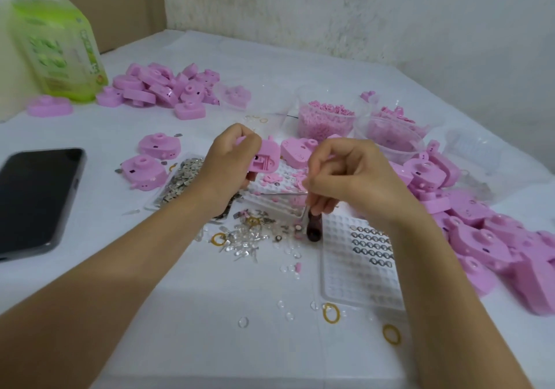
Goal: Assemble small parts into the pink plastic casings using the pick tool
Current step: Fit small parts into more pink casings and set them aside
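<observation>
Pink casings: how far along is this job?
Which are finished is unclear: casings lie in a back pile and a bigger right pile. In hand: the left hand holds a casing, the right hand grips the pick. Left: loose parts and a part-filled tray wait.

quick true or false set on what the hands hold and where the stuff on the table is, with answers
1. The left hand grips a pink casing. True.
2. The right hand holds nothing. False: it grips the pick tool, whose dark handle shows below the fingers.
3. The phone lies right of both hands. False: it lies to their left, screen dark.
4. A green bottle stands at the far left. True.
5. The clear tray is only partly filled. True.
</observation>
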